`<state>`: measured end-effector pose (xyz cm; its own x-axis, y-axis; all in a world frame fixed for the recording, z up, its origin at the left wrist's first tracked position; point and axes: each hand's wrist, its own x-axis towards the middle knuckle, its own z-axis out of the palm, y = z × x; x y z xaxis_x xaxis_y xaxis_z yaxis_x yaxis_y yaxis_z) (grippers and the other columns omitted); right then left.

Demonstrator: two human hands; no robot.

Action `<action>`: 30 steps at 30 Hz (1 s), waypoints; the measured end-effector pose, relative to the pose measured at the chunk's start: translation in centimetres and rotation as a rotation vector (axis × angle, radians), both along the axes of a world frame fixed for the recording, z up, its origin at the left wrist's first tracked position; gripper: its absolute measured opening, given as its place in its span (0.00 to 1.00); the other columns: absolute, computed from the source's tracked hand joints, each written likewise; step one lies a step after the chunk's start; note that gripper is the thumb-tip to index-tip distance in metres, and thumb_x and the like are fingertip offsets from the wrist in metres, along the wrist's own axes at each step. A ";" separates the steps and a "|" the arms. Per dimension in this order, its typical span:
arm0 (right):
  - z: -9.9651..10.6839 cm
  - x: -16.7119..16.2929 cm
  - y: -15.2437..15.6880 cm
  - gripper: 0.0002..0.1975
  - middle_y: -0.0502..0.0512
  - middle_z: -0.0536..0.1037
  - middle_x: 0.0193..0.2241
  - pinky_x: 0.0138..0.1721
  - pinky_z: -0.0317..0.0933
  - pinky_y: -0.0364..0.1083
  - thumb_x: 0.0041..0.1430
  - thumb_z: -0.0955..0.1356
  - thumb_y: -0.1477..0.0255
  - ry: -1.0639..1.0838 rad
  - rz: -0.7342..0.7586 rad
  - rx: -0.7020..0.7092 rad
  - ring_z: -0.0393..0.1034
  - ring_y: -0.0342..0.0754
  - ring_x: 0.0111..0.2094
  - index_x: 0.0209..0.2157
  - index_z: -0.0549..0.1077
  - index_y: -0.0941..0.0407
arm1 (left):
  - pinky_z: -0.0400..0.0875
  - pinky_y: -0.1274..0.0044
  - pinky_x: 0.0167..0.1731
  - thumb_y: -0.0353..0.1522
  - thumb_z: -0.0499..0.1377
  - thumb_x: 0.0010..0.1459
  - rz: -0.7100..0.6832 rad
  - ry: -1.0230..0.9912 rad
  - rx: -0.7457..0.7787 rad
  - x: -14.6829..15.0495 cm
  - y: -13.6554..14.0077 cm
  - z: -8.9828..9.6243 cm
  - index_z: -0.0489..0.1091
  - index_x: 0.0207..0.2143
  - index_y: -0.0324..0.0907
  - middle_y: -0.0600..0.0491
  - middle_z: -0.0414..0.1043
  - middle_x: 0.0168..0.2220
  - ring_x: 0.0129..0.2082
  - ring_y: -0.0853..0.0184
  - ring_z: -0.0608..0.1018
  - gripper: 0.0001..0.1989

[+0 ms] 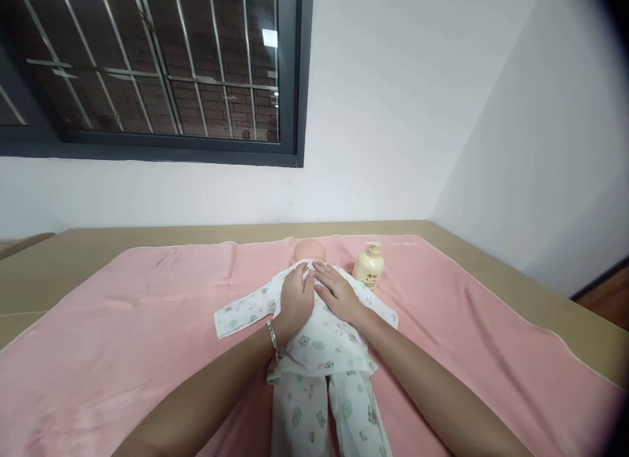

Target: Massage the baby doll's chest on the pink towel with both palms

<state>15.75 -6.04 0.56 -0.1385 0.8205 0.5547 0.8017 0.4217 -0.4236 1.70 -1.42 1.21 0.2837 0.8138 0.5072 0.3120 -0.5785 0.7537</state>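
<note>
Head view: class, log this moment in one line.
left hand: on patterned top | right hand: on patterned top | bottle: upright on pink blanket

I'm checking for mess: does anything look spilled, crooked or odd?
Nothing stands out. Left hand and right hand rest on the printed top; the bottle is beside the doll; the pink blanket is creased, with no visible spill.

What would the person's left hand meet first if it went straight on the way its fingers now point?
Most likely the doll's rounded head: the left hand lies on the patterned top, aimed that way. Depth is unclear, so it might pass just above.
</note>
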 end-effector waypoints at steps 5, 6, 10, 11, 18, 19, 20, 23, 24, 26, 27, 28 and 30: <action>-0.2 -0.2 -0.4 0.25 0.63 0.62 0.62 0.64 0.47 0.59 0.67 0.57 0.62 -0.039 -0.163 -0.042 0.54 0.54 0.64 0.60 0.64 0.59 | 0.69 0.65 0.50 0.37 0.49 0.64 0.002 0.029 -0.043 -0.5 0.9 -0.1 0.69 0.48 0.43 0.46 0.75 0.48 0.49 0.58 0.76 0.16; -0.1 -0.7 -0.6 0.26 0.66 0.63 0.61 0.64 0.48 0.60 0.67 0.57 0.62 -0.065 -0.256 -0.067 0.54 0.56 0.64 0.60 0.63 0.62 | 0.69 0.65 0.49 0.38 0.49 0.64 -0.006 0.029 -0.047 -0.5 1.1 -0.1 0.70 0.47 0.43 0.46 0.76 0.46 0.47 0.58 0.76 0.15; 0.7 -3.1 -1.9 0.29 0.75 0.61 0.61 0.63 0.49 0.61 0.66 0.57 0.65 -0.202 -0.427 -0.126 0.52 0.63 0.64 0.60 0.61 0.71 | 0.69 0.68 0.50 0.38 0.45 0.66 -0.053 -0.065 -0.032 -0.6 1.6 -0.3 0.71 0.42 0.42 0.48 0.76 0.45 0.47 0.61 0.76 0.17; 1.0 -3.5 -2.2 0.28 0.74 0.60 0.61 0.64 0.47 0.61 0.66 0.57 0.66 -0.243 -0.362 -0.111 0.50 0.62 0.65 0.61 0.60 0.69 | 0.68 0.69 0.51 0.38 0.44 0.66 -0.059 -0.098 -0.033 -0.6 1.5 -0.4 0.71 0.43 0.42 0.48 0.76 0.45 0.47 0.62 0.76 0.17; 2.3 -0.5 -0.5 0.22 0.52 0.59 0.64 0.66 0.42 0.59 0.69 0.56 0.66 -0.242 0.037 -0.127 0.46 0.49 0.67 0.62 0.60 0.49 | 0.66 0.69 0.54 0.39 0.43 0.67 -0.049 -0.174 -0.070 -0.6 1.0 -0.4 0.69 0.47 0.42 0.47 0.74 0.49 0.51 0.62 0.74 0.19; 2.1 -0.1 -0.3 0.23 0.54 0.58 0.64 0.65 0.43 0.59 0.69 0.56 0.63 -0.215 -0.024 -0.158 0.47 0.51 0.67 0.63 0.60 0.51 | 0.66 0.69 0.54 0.40 0.43 0.67 -0.049 -0.165 -0.071 -0.6 1.0 -0.3 0.69 0.47 0.42 0.47 0.74 0.49 0.51 0.62 0.74 0.19; 1.9 0.1 -0.2 0.26 0.59 0.58 0.64 0.65 0.44 0.59 0.69 0.56 0.60 -0.192 -0.112 -0.186 0.48 0.53 0.66 0.63 0.59 0.55 | 0.66 0.69 0.55 0.40 0.43 0.67 -0.047 -0.157 -0.070 -0.6 0.9 -0.2 0.69 0.47 0.42 0.47 0.74 0.49 0.52 0.62 0.74 0.19; 1.1 -1.3 -1.0 0.31 0.72 0.58 0.63 0.64 0.44 0.61 0.68 0.55 0.60 -0.184 -0.368 -0.220 0.50 0.60 0.65 0.63 0.57 0.68 | 0.66 0.69 0.55 0.40 0.43 0.67 -0.036 -0.154 -0.064 -0.6 0.9 -0.2 0.69 0.47 0.41 0.48 0.74 0.49 0.52 0.62 0.74 0.19; 1.0 -2.1 -1.5 0.30 0.74 0.57 0.63 0.64 0.44 0.61 0.68 0.55 0.62 -0.206 -0.394 -0.207 0.49 0.62 0.65 0.63 0.57 0.70 | 0.66 0.70 0.55 0.40 0.43 0.67 -0.035 -0.160 -0.062 -0.5 0.9 -0.3 0.69 0.47 0.41 0.48 0.74 0.49 0.51 0.63 0.74 0.19; 1.0 -3.4 -2.3 0.28 0.72 0.55 0.64 0.64 0.43 0.61 0.67 0.56 0.66 -0.269 -0.310 -0.155 0.45 0.62 0.66 0.63 0.57 0.68 | 0.66 0.70 0.55 0.39 0.43 0.67 -0.036 -0.174 -0.059 -0.5 0.9 -0.5 0.69 0.47 0.42 0.48 0.74 0.49 0.51 0.63 0.74 0.19; 1.2 -3.6 -2.5 0.27 0.69 0.56 0.64 0.65 0.42 0.61 0.67 0.56 0.68 -0.296 -0.225 -0.127 0.44 0.61 0.67 0.63 0.58 0.65 | 0.66 0.70 0.55 0.39 0.43 0.67 -0.036 -0.179 -0.060 -0.5 0.9 -0.6 0.69 0.47 0.42 0.48 0.74 0.49 0.51 0.63 0.74 0.19; 1.4 -3.5 -2.5 0.26 0.65 0.57 0.64 0.65 0.40 0.61 0.66 0.57 0.68 -0.313 -0.130 -0.106 0.44 0.59 0.67 0.63 0.58 0.61 | 0.66 0.70 0.55 0.39 0.43 0.67 -0.037 -0.180 -0.061 -0.5 1.0 -0.7 0.69 0.47 0.41 0.48 0.74 0.49 0.51 0.63 0.74 0.19; 1.8 -2.4 -1.9 0.24 0.56 0.59 0.64 0.66 0.39 0.60 0.67 0.57 0.69 -0.310 0.027 -0.091 0.46 0.54 0.67 0.63 0.60 0.53 | 0.67 0.69 0.54 0.39 0.43 0.67 -0.036 -0.174 -0.057 -0.6 1.0 -0.8 0.68 0.48 0.41 0.47 0.74 0.49 0.51 0.63 0.74 0.19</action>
